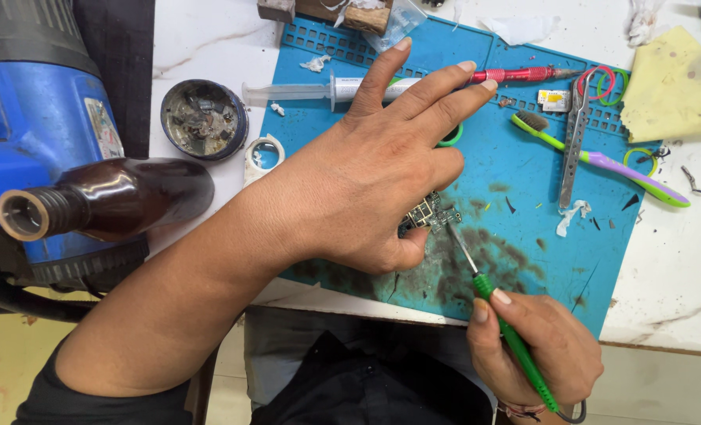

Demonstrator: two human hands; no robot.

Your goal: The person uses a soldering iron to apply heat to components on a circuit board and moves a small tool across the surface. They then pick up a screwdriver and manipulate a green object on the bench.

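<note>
L hand [382, 181] lies flat over the blue work mat [523, 197], palm down, fingers spread toward the far edge, thumb tucked in, pinning a small circuit board [425, 212] against the mat. Not closed round it, just pressing down. Only a corner of the board shows past the thumb; the rest is hidden under the palm.

R hand [535, 346] is closed in a pen-style grip on a green-handled screwdriver [508, 330], w/ the thin metal shaft angled up-left and the tip touching or just at the board's exposed edge; can't tell exactly which part it meets.

Progress, as a judgement: work on the board looks mid-way. The mat around and below the board is smeared dark w/ residue and flecks, so scraping or cleaning seems well along, but the tool is on the board and the board is bare, no housing on it, so it isn't finished.

Around: a syringe [303, 92] of paste and a red-handled tool [523, 75] lie on the mat's far side, partly under the L fingers. Tweezers [575, 142] and a green-purple toothbrush [602, 159] sit to the right, well apart from the board. A round tin of scrap bits [204, 119] rests on the white counter [673, 260] left of the mat, near a brown bottle [106, 201]. Yellow cloth [669, 90] at far right.
</note>
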